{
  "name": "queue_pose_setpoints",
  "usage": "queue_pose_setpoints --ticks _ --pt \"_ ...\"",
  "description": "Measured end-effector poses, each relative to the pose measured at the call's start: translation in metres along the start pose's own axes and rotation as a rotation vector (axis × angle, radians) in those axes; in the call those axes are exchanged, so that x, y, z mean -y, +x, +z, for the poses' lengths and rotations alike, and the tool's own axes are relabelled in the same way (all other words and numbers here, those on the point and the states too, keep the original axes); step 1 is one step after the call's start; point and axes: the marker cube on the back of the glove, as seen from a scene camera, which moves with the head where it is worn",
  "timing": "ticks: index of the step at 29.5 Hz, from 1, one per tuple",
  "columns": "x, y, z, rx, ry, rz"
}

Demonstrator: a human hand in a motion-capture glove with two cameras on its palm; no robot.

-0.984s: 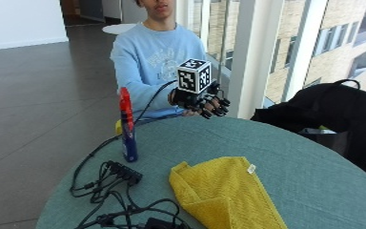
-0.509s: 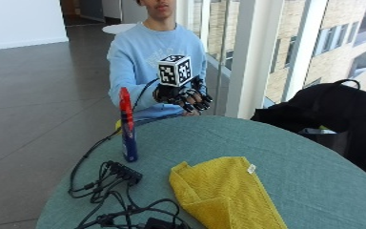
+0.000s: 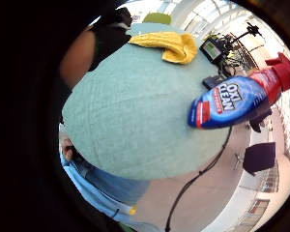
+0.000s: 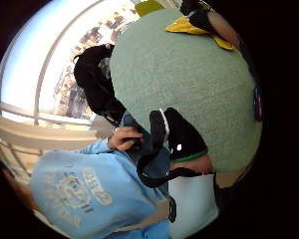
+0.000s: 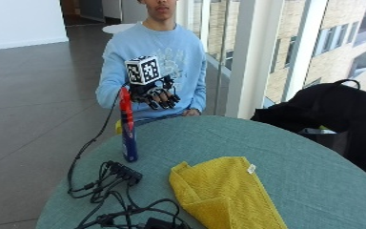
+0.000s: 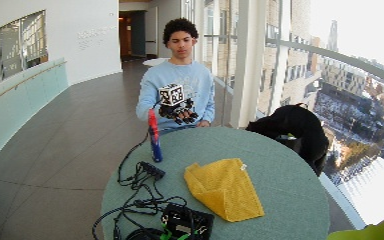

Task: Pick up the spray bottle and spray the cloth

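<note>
Near the nine o'clock rim of the round teal worktop (image 5: 284, 143), the tall blue spray bottle with a red trigger top (image 5: 127, 129) stands upright, just beside a tangle of black cables (image 5: 116, 191). Well apart from it, toward six o'clock, the folded yellow cloth (image 5: 227, 195) lies flat, with bare surface between them and out to three o'clock. Raised above the twelve o'clock edge, the black-gloved right hand (image 5: 159, 95) hangs beside the bottle's top, fingers pointing down, relaxed, grasping nothing.
</note>
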Motion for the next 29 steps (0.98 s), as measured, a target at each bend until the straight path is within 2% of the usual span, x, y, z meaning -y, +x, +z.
queue_pose_setpoints --ticks 7,18,26,29 --pt "-0.043 0.034 -0.005 0.034 0.035 0.102" --pt "-0.072 0.071 -0.016 0.315 0.138 0.222" --pt "-0.062 0.108 -0.030 0.443 0.325 0.285" --pt "-0.063 0.124 -0.032 0.424 0.306 0.315"
